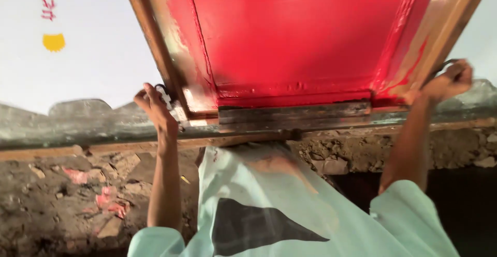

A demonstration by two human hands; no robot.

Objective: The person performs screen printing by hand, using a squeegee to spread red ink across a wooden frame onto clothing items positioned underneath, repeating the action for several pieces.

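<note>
My left hand (155, 106) and right hand (449, 81) each grip a metal handle at the red-inked screen frame's (171, 75) near corners

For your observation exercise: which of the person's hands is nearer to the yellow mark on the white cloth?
Left. The left hand grips the frame corner just below-right of the yellow mark; the right hand holds the far corner.

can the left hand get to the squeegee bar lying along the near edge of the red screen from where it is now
Probably yes. The left hand grips the frame's corner handle, and the squeegee bar lies uncovered just to its right.
</note>
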